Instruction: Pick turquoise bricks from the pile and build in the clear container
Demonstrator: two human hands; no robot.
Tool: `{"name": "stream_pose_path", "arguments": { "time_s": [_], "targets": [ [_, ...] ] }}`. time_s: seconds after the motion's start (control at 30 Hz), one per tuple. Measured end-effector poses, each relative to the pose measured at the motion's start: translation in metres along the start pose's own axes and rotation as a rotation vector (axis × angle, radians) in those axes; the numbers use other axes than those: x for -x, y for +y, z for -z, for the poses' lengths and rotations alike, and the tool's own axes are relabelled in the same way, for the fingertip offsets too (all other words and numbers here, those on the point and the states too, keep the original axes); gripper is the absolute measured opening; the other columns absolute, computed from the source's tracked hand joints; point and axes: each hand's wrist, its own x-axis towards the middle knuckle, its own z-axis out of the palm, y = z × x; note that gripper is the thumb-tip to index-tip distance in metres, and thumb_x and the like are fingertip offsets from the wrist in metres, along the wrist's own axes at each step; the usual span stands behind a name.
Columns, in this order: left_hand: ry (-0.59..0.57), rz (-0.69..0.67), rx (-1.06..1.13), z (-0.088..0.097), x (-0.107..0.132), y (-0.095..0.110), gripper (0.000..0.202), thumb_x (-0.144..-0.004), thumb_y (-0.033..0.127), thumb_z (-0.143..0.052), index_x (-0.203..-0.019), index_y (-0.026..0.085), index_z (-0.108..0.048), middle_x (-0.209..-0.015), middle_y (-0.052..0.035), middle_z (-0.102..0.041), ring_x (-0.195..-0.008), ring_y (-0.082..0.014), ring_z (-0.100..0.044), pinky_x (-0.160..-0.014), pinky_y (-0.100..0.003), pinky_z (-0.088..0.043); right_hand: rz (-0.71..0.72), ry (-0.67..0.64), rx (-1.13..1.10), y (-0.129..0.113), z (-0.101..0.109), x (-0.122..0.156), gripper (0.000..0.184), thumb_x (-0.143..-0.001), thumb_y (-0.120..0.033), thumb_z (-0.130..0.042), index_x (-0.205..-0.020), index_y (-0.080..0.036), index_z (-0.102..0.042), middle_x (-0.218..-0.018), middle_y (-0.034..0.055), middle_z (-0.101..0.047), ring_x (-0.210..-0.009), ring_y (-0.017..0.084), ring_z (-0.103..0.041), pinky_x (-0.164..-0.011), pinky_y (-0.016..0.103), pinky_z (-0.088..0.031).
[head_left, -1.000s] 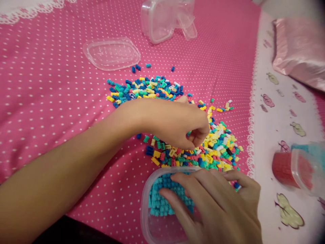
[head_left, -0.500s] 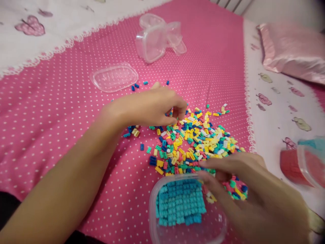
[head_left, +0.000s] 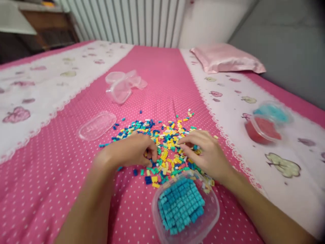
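A loose pile of small toy building bricks [head_left: 166, 154] in yellow, green, blue, white and pink lies on the bed. At its left side is my left hand [head_left: 138, 149], fingers curled down towards the thumb; anything pinched there is too small to make out. My right hand [head_left: 205, 152] hovers over the pile's right side, its thumb and fingers slightly apart with nothing visible between them. Close in front stands a clear plastic tub [head_left: 212, 220]. Inside it, turquoise bricks [head_left: 181, 205] are joined into a flat block.
A clear lid [head_left: 98, 125] lies left of the pile, with empty-looking clear containers [head_left: 122, 88] behind it. To the right are a tub of red pieces [head_left: 261, 130] and one of blue pieces [head_left: 273, 112]. A pink pillow [head_left: 228, 58] rests at the far right.
The view has tilted up, showing more of the bed and wall. My right hand has moved from above the tub's edge to the pile. My left hand has come nearer, to the pile's left front.
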Motion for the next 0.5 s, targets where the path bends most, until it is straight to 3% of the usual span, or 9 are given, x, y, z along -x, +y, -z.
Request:
{"name": "stream_pose_path", "arguments": {
  "time_s": [0.2, 0.37, 0.5],
  "targets": [
    [-0.029, 0.049, -0.089, 0.008, -0.003, -0.002, 0.022, -0.074, 0.014, -0.059, -0.087, 0.022, -0.075, -0.081, 0.0018, -0.075, -0.074, -0.0144, -0.067, -0.07, -0.023, -0.045, -0.011, -0.003, -0.036, 0.006, 0.001, -0.003, 0.008, -0.095, -0.021, -0.063, -0.092, -0.02, -0.07, -0.084, -0.0013, -0.071, -0.084, 0.015, -0.062, -0.084, 0.032, -0.038],
    [-0.032, 0.073, -0.091, 0.011, -0.003, 0.008, 0.02, -0.077, 0.015, -0.055, -0.086, 0.021, -0.072, -0.077, 0.0027, -0.072, -0.064, -0.0109, -0.062, -0.062, -0.021, -0.042, -0.022, -0.021, -0.067, 0.011, 0.002, -0.003, 0.01, -0.096, -0.022, -0.061, -0.094, -0.019, -0.071, -0.085, -0.0005, -0.07, -0.084, 0.014, -0.061, -0.085, 0.033, -0.036],
    [0.059, -0.086, -0.018, 0.015, 0.0, 0.018, 0.013, -0.082, 0.02, -0.058, -0.09, 0.02, -0.069, -0.081, 0.0031, -0.071, -0.068, -0.0098, -0.061, -0.064, -0.02, -0.044, -0.038, -0.031, -0.109, 0.009, 0.004, -0.005, 0.011, -0.096, -0.022, -0.06, -0.095, -0.02, -0.071, -0.088, 0.0003, -0.07, -0.086, 0.015, -0.06, -0.087, 0.034, -0.036]
  ]
}}
